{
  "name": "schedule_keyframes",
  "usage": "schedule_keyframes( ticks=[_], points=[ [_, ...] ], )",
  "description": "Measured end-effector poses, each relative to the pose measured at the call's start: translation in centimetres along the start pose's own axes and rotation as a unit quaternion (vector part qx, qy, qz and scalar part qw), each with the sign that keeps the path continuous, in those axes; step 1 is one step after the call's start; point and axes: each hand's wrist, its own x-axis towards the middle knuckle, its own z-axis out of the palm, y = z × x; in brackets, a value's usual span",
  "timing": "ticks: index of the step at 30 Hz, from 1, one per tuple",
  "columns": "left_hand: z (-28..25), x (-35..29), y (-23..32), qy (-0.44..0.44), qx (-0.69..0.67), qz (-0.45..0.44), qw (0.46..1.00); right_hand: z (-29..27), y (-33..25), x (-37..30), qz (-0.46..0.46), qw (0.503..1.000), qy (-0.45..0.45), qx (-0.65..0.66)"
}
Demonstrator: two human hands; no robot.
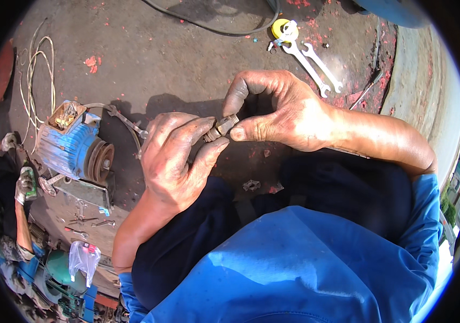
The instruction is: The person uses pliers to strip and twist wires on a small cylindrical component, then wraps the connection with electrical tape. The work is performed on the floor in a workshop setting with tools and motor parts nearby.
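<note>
A small metal fitting (221,127), brownish and threaded-looking like a short bolt with a nut on it, is being held in mid-air above the person's lap, between the 2 hands. It is looking light, rigid and probably greasy, so it is likely asking for a firm pinch at each end rather than a loose hold; nothing about it is suggesting it would break easily. The left hand (173,156) is closing its fingers narrowly around one end, thumb underneath. The right hand (278,110) is pinching the other end between thumb and curled forefinger, the remaining fingers folded in. Both hands are looking soiled with grime.

Beyond them, on the stained concrete floor (176,59), a blue electric motor (74,145) with a pulley is sitting to the left, 2 open-ended spanners (316,64) are lying well apart at upper right beside a yellow tape roll (283,29), and a black cable (214,27) is curving across the top. Another person's gloved hand (23,185) is showing at the far left.
</note>
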Motion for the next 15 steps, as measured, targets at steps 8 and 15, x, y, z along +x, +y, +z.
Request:
schedule_keyframes(
  ticks=[8, 15],
  points=[
    [-0.1, -0.2, 0.2, 0.008, 0.03, 0.023, 0.999, -0.1, 0.2, -0.3, 0.002, 1.0, 0.003, -0.027],
    [0.3, -0.1, -0.3, 0.006, 0.033, 0.057, 0.998, 0.3, -0.4, -0.5, -0.012, 0.992, 0.015, -0.125]
  ],
)
